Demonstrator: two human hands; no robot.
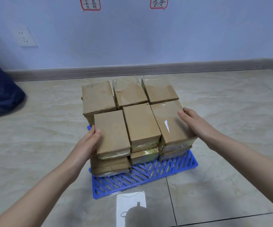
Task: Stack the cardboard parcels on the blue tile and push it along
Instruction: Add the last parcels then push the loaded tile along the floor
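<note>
Several taped cardboard parcels (140,123) are stacked in two rows on a blue slatted tile (142,176) lying on the floor. My left hand (87,143) holds the left side of the front-left parcel (112,133), thumb on its top and fingers down its side. My right hand (193,123) lies flat against the right edge of the front-right parcel (170,123), fingers straight. The tile's front strip shows bare in front of the stack; its back is hidden under the parcels.
A white paper sheet (131,208) lies on the floor just in front of the tile. A dark blue bag or garment (0,89) sits at the left by the wall. Skirting board (149,69) and wall stand close behind the stack.
</note>
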